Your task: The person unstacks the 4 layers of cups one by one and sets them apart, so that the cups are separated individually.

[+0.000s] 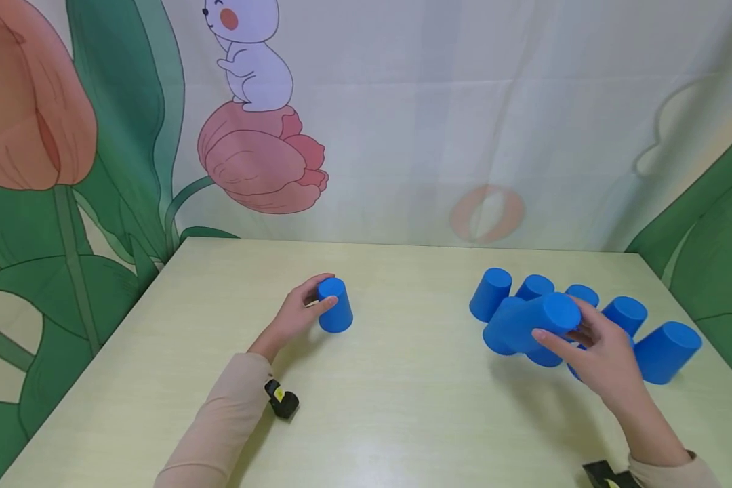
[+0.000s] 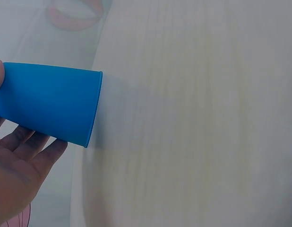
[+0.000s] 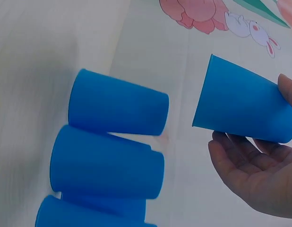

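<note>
My left hand (image 1: 310, 306) grips a single blue cup (image 1: 337, 308) that stands upside down on the pale table (image 1: 402, 407), left of centre. In the left wrist view the thumb lies on top of this cup (image 2: 49, 104) and the fingers (image 2: 28, 146) lie under it. My right hand (image 1: 576, 339) holds another blue cup (image 1: 527, 325) lifted and tilted on its side above a group of cups. In the right wrist view that held cup (image 3: 245, 101) lies between thumb and fingers (image 3: 245, 165), its mouth towards the group.
Several more blue cups stand upside down at the right of the table, among them one at the back left (image 1: 491, 293) and one at the far right (image 1: 667, 351). A printed curtain (image 1: 402, 122) hangs behind the table's far edge.
</note>
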A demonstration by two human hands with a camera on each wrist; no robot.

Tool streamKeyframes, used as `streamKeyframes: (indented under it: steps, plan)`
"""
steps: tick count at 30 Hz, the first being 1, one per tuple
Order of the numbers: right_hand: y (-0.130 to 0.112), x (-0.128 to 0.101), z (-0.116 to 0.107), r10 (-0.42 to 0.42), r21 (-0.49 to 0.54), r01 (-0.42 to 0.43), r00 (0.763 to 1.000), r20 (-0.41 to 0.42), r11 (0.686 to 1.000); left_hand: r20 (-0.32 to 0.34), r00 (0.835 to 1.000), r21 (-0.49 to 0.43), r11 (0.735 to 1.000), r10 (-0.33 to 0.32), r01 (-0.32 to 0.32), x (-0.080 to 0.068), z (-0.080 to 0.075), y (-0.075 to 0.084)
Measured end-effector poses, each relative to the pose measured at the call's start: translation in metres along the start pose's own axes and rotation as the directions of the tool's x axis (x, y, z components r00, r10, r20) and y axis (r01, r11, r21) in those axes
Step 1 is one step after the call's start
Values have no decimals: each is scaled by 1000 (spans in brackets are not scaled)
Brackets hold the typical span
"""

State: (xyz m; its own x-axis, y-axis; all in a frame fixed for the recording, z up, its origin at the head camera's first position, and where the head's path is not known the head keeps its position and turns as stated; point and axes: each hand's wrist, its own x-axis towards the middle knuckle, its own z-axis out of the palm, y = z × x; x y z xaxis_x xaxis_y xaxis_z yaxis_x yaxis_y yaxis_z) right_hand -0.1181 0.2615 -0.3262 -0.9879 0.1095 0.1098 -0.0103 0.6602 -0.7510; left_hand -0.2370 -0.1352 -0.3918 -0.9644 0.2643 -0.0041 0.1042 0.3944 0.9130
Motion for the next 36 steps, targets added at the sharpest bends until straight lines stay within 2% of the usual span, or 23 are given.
streamKeyframes:
  steps: [3, 6, 16, 20, 28, 31, 33, 36]
  plan:
    - [3, -2, -7, 9, 1, -9, 1000, -24, 1000, 0, 1000, 14, 1000, 1, -1, -7, 0, 12]
    - [6, -3, -15, 28, 10, -27, 999, -38, 1000, 2, 1000, 8, 1000, -4, 4, -9, 0, 15]
    - [24, -7, -32, 64, 5, -64, 996, -63, 998, 6, 1000, -1, 1000, 11, -11, -8, -1, 13]
    - [29, -9, -36, 107, 0, -107, 992, -68, 994, 4, 1000, 6, 1000, 8, -8, -7, -1, 10]
    - [42, -14, -47, 232, -10, -236, 963, -136, 972, -4, 1000, 2, 1000, -3, 3, 11, 2, -22]
    - [46, -17, -52, 264, 0, -268, 947, -183, 963, -8, 1000, 2, 1000, 9, -9, 11, 2, -24]
    - [49, -18, -56, 293, 20, -295, 932, -213, 955, -5, 1000, -8, 1000, 5, -5, 7, 1, -15]
    - [52, -21, -60, 310, 31, -313, 918, -246, 949, -4, 1000, -13, 1000, 9, -9, 6, 1, -14]
